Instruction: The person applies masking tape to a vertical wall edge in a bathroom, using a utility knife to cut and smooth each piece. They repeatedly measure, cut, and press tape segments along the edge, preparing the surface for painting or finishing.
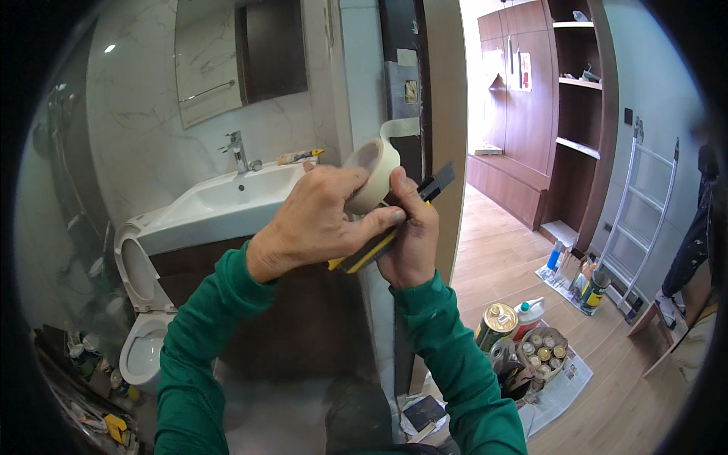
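Observation:
My left hand [307,220] has its fingers inside and around a roll of cream masking tape [383,182]. From the top of the roll a loose strip [402,127] runs up to the edge of the dark door frame [402,155]. A yellow and black utility knife [440,182] lies across my right hand [413,246], its blade end pointing up and right. The right fingers are closed round its handle, and that thumb is against the tape roll. Both hands meet in front of the frame, where a metal strike plate [410,91] shows.
Left stand a washbasin [235,193] with a paintbrush [299,156] on its rim and a toilet [144,349]. Beyond the doorway, paint cans [498,322] and bottles rest on newspaper. A ladder [644,205] leans by the wall, near another person's leg [690,235].

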### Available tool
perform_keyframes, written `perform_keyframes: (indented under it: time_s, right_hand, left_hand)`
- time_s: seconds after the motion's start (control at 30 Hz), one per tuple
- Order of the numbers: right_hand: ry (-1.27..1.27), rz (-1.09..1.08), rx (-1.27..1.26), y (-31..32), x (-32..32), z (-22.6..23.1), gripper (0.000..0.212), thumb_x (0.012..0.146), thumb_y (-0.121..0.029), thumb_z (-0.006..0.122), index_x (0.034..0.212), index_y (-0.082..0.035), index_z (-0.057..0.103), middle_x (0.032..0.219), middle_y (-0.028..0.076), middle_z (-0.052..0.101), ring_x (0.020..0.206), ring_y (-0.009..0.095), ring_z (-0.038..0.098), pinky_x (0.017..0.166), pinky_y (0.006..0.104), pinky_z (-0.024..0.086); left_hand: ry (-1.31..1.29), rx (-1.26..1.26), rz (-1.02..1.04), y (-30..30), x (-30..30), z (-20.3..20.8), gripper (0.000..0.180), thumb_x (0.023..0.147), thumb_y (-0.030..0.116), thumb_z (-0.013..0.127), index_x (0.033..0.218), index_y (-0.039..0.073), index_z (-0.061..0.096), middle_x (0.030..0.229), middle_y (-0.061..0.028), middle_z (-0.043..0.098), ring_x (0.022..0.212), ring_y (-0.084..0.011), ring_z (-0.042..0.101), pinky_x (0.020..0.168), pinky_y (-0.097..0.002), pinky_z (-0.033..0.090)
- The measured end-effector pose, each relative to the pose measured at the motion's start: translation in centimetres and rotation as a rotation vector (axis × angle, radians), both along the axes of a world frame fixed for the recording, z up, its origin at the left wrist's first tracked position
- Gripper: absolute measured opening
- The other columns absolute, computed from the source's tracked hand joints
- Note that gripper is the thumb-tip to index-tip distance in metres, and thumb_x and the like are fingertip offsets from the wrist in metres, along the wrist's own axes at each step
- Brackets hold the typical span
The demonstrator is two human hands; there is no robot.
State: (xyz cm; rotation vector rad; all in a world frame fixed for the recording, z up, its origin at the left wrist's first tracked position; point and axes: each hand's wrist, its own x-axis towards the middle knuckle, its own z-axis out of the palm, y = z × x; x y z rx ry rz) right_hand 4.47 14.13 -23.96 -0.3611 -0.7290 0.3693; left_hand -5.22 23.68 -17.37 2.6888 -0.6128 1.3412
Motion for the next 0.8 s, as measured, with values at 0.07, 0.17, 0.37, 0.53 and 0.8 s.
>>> perform_keyframes:
  time_s: [0.07, 0.17, 0.37, 0.53, 0.8]
  right_hand:
    - [-0.149, -0.116, -0.166, -1.3, 0.5, -1.3, 0.042, 0.104, -0.042, 0.059, 0.105, -0.001, 0.068, 0.085, 0.006, 0.068, 0.064, 0.014, 0.065, 0.060, 0.0277, 0.052]
    - [-0.152, -0.120, -0.358, -3.5, 1.3, -5.7, 0.048, 0.103, -0.047, 0.060, 0.102, 0.000, 0.067, 0.078, 0.004, 0.066, 0.054, 0.013, 0.062, 0.051, 0.0269, 0.049]
    - [-0.125, 0.259, -1.355, -7.5, 0.6, -19.1, 0.044, 0.098, -0.038, 0.070, 0.103, 0.004, 0.059, 0.086, 0.014, 0.069, 0.060, 0.020, 0.069, 0.052, 0.0308, 0.053]
    - [-0.118, -0.080, -0.826, -11.1, 1.4, -15.7, 0.035, 0.104, -0.022, 0.058, 0.126, 0.004, 0.054, 0.094, 0.013, 0.070, 0.068, 0.017, 0.069, 0.057, 0.0281, 0.054]
    - [-0.786, -1.428, -0.735, -5.1, 4.1, 3.3, 0.028, 0.098, -0.024, 0.066, 0.093, 0.003, 0.068, 0.071, 0.020, 0.069, 0.061, 0.037, 0.070, 0.054, 0.0437, 0.051]
  left_hand:
    - [0.288, -0.236, 0.018, 0.6, -0.3, 0.3, 0.031, 0.086, 0.025, 0.082, 0.091, -0.004, 0.071, 0.066, -0.0130, 0.060, 0.058, -0.0177, 0.054, 0.056, -0.0336, 0.044]
    - [0.133, -0.013, 0.059, 1.6, -0.3, 1.4, 0.025, 0.088, 0.020, 0.080, 0.090, -0.003, 0.071, 0.059, -0.0096, 0.053, 0.054, -0.0139, 0.048, 0.053, -0.0314, 0.041]
    - [0.208, -0.211, 0.046, 3.1, -0.3, 2.1, 0.026, 0.092, 0.024, 0.077, 0.089, -0.002, 0.073, 0.062, -0.0047, 0.056, 0.058, -0.0098, 0.051, 0.052, -0.0316, 0.041]
    - [0.092, -0.179, 0.053, 3.5, 0.7, 1.7, 0.026, 0.091, 0.022, 0.077, 0.087, -0.004, 0.073, 0.062, -0.0045, 0.060, 0.056, -0.0096, 0.054, 0.050, -0.0298, 0.042]
    - [-0.330, -0.018, 0.158, 2.4, 2.2, 0.8, 0.033, 0.088, 0.028, 0.078, 0.079, -0.003, 0.073, 0.060, -0.0156, 0.066, 0.049, -0.0212, 0.065, 0.047, -0.0330, 0.052]
